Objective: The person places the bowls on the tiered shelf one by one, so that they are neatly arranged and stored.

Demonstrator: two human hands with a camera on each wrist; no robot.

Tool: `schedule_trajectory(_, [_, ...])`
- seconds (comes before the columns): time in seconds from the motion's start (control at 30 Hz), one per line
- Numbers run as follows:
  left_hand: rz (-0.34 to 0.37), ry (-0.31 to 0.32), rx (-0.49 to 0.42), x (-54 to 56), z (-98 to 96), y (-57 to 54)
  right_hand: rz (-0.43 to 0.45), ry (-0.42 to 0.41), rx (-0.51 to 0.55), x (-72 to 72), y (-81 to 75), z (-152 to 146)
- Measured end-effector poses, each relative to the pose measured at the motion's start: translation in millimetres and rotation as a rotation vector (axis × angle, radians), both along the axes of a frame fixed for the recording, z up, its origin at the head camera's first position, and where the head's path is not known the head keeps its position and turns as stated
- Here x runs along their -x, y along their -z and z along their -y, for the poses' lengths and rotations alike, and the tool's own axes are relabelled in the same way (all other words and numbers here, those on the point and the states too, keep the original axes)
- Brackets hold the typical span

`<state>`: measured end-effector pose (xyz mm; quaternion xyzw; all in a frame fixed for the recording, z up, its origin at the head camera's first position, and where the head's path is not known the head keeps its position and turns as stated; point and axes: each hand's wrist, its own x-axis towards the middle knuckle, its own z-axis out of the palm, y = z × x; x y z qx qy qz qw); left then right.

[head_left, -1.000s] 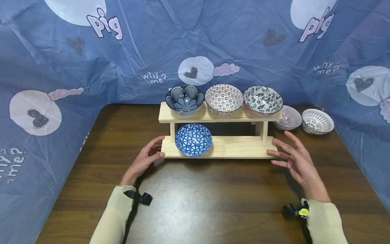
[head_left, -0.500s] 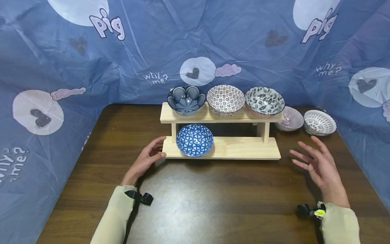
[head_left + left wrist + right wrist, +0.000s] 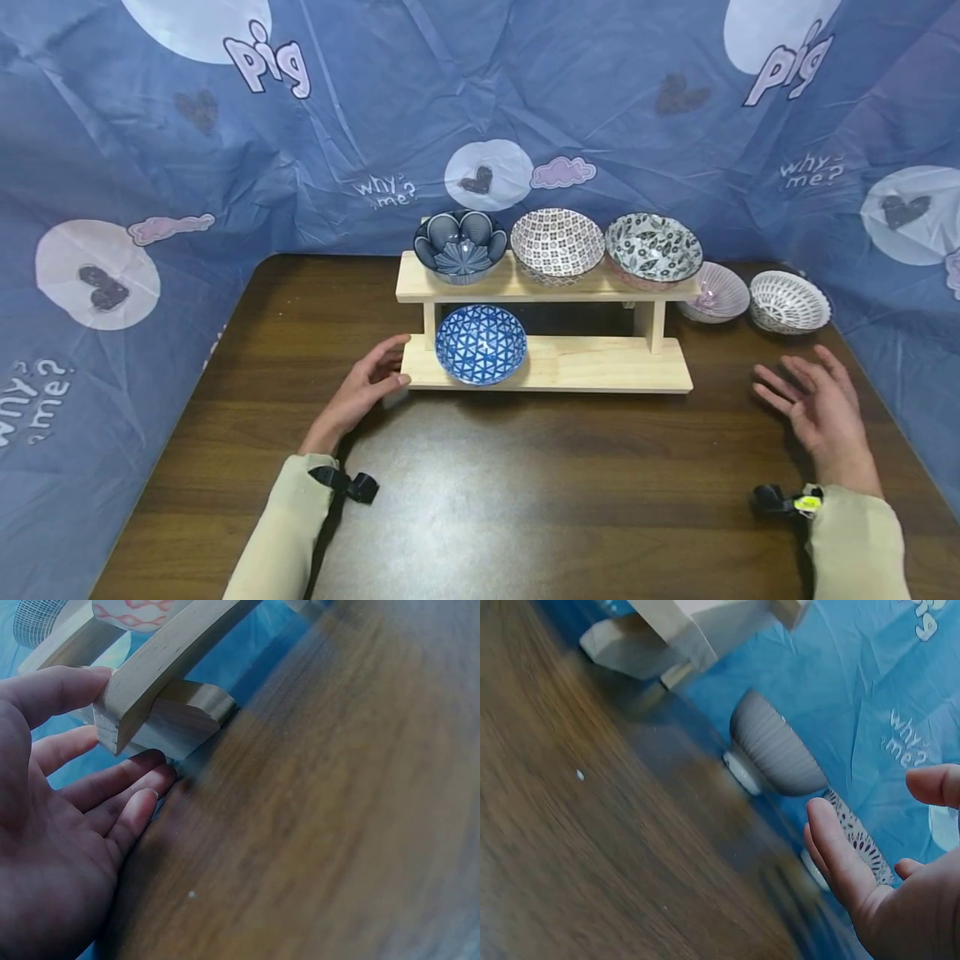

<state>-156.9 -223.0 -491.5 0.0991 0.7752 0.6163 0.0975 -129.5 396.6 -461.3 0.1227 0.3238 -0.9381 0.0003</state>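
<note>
My left hand (image 3: 360,387) touches the left end of a two-tier wooden shelf (image 3: 607,367) with thumb and fingertips, its fingers loosely spread in the left wrist view. A blue-and-white triangle-patterned bowl (image 3: 481,345) sits on the lower board, left side. On the upper board stand a dark blue petal-patterned bowl (image 3: 461,247), a brown-and-white lattice bowl (image 3: 557,242) and a leaf-patterned bowl (image 3: 654,247). My right hand (image 3: 821,408) hovers above the table, right of the shelf, fingers spread and holding nothing. It is nearest a white bowl with dark dashes (image 3: 790,302); a pale purple ribbed bowl (image 3: 776,746) stands beside that.
The brown wooden table (image 3: 555,492) extends in front of the shelf. A blue printed cloth (image 3: 390,100) hangs close behind and along both sides. The shelf's right end partly hides the pale purple bowl in the head view.
My right hand has left the shelf's right end and moved right over the table, toward the two bowls there. The left hand stays at the shelf's left end. The bowls have not moved.
</note>
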Motion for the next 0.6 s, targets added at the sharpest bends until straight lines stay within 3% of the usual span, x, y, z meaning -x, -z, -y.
schedule_trajectory(0.3, [-0.005, 0.01, -0.012, 0.3, -0.4, 0.6, 0.063, 0.021, 0.017, 11.2, 5.3, -11])
schedule_trajectory(0.6, [-0.012, 0.013, -0.024, 0.1, 0.7, 0.2, 0.14, 0.051, -0.066, 25.2, 8.1, -17])
